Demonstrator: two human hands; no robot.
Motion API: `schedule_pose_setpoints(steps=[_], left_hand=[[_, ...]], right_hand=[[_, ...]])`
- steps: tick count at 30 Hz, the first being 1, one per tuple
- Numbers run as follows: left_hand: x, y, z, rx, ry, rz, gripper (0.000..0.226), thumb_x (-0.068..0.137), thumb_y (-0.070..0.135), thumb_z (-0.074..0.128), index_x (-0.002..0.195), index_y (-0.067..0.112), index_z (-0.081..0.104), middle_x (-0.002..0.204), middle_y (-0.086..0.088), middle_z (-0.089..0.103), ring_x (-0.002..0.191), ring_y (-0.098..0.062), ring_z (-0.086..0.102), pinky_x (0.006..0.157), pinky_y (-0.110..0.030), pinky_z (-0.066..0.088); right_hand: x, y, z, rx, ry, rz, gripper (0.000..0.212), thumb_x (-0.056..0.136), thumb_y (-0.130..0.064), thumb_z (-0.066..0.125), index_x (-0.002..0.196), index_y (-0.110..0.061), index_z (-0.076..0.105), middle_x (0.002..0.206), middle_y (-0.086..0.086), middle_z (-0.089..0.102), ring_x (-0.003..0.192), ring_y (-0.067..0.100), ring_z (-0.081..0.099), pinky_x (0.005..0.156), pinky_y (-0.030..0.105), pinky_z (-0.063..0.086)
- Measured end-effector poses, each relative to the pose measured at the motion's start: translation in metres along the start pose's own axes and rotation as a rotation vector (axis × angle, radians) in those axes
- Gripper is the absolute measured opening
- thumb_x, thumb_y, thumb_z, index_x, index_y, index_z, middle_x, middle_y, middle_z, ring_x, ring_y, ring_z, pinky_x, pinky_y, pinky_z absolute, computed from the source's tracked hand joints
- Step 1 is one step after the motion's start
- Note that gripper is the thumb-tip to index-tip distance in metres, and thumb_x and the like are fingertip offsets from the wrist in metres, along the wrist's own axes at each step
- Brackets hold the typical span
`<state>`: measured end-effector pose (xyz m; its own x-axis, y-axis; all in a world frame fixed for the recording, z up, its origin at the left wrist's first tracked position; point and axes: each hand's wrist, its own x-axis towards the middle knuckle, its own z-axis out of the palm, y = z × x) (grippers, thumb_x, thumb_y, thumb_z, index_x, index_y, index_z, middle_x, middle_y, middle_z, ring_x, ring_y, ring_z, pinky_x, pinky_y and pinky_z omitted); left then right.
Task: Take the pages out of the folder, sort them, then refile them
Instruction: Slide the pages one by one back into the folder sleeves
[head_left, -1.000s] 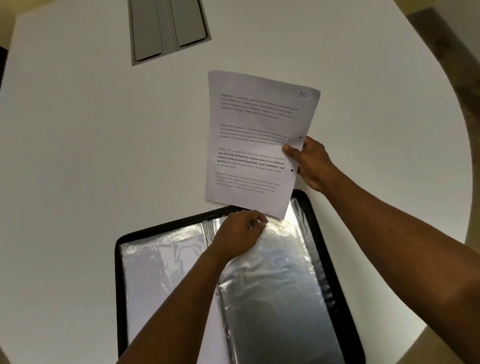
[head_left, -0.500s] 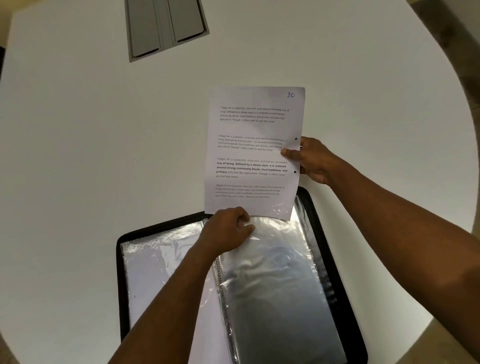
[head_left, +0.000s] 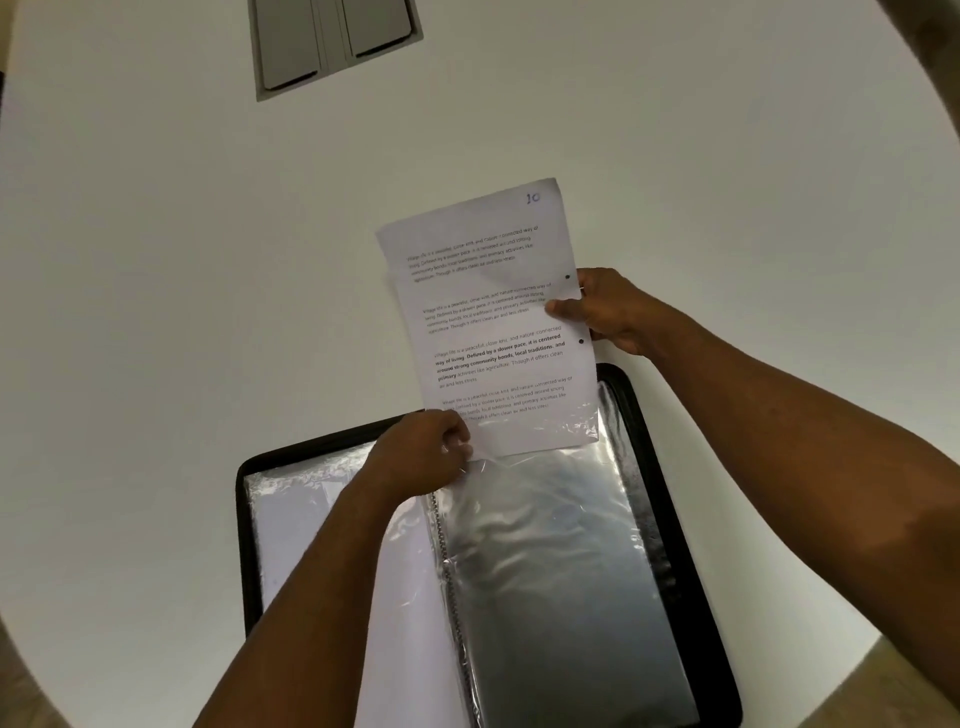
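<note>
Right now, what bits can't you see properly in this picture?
- Head view: the page's small print is too tiny to read.
- The folder's near end is cut off by the bottom edge.
- The left hand hides the sleeve's top corner.

I am in what looks like an office or meeting room: the big, round white surface (head_left: 156, 312) in front of me has a grey cable hatch (head_left: 335, 44) with two flaps set flush into it. On it lies a black ring folder (head_left: 675, 519) of clear sleeves, and I hold a typed, hole-punched page (head_left: 493, 322).
</note>
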<state>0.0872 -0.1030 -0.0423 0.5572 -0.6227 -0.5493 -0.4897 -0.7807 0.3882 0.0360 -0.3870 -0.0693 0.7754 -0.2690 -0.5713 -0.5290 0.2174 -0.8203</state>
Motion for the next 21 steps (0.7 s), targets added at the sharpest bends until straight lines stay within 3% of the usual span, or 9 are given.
schedule_pose_setpoints(steps=[4, 15, 19, 21], left_hand=[[0.002, -0.010, -0.002, -0.022, 0.005, 0.000, 0.012, 0.087, 0.014, 0.057, 0.091, 0.020, 0.067, 0.085, 0.013, 0.060, 0.078, -0.009, 0.054, 0.074, -0.025, 0.045], [0.011, -0.016, 0.005, -0.154, 0.050, -0.014, 0.007, 0.093, 0.022, 0.058, 0.092, 0.018, 0.063, 0.086, 0.007, 0.063, 0.077, -0.008, 0.055, 0.065, -0.017, 0.041], [0.012, -0.015, 0.007, -0.234, 0.054, -0.015, 0.004, 0.092, 0.020, 0.060, 0.089, 0.020, 0.063, 0.085, 0.009, 0.063, 0.078, -0.006, 0.056, 0.067, -0.016, 0.041], [0.013, -0.011, 0.009, -0.258, 0.047, -0.030, 0.006, 0.091, 0.021, 0.061, 0.086, 0.022, 0.061, 0.083, 0.011, 0.061, 0.076, -0.003, 0.055, 0.064, -0.016, 0.039]], right_hand=[[0.003, 0.000, -0.003, -0.026, -0.026, 0.028, 0.040, 0.089, -0.010, 0.069, 0.128, -0.012, 0.059, 0.121, 0.007, 0.067, 0.103, 0.023, 0.067, 0.089, 0.043, 0.056], [0.002, 0.012, 0.012, -0.134, -0.197, 0.131, 0.041, 0.084, -0.005, 0.073, 0.124, -0.004, 0.062, 0.115, 0.010, 0.070, 0.102, 0.027, 0.068, 0.091, 0.044, 0.056], [-0.007, 0.008, 0.003, -0.332, -0.305, 0.161, 0.038, 0.083, -0.003, 0.073, 0.119, -0.004, 0.062, 0.111, 0.011, 0.070, 0.093, 0.024, 0.070, 0.071, 0.031, 0.060], [-0.011, 0.005, 0.003, -0.463, -0.375, 0.210, 0.039, 0.082, -0.004, 0.074, 0.120, -0.005, 0.061, 0.112, 0.012, 0.069, 0.094, 0.024, 0.070, 0.070, 0.029, 0.060]])
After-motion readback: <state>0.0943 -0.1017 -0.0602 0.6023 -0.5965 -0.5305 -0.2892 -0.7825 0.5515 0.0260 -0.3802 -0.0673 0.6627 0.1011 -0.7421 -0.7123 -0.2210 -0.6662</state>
